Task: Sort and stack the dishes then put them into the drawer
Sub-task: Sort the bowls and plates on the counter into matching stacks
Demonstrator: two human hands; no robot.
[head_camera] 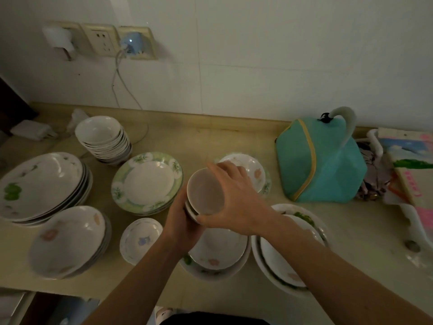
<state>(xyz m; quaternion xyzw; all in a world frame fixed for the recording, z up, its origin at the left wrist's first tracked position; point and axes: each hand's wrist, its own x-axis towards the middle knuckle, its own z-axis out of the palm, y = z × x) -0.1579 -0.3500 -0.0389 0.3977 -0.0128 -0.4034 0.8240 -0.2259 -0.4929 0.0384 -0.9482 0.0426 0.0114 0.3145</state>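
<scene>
Above the middle of the counter both my hands hold a short stack of small white bowls [204, 194], tilted toward me. My right hand [236, 195] grips the top bowl from the right, thumb at its lower rim. My left hand [181, 222] cups the stack from below left. Around them stand a tall stack of small bowls [99, 132], a stack of large oval plates [39, 184], green-rimmed plates [145, 181], flowered plates [68, 240], a little blue-flower saucer [138, 240], a flowered dish [254, 170] behind my right hand, and bowls [218, 252] beneath my arms.
A teal zipped bag [321, 160] stands at the right, with printed packets [410, 165] beyond it. Wall sockets with a plugged charger [132, 44] and its cable hang at the back. A white adapter [32, 130] lies far left. More nested bowls [278, 261] sit under my right forearm.
</scene>
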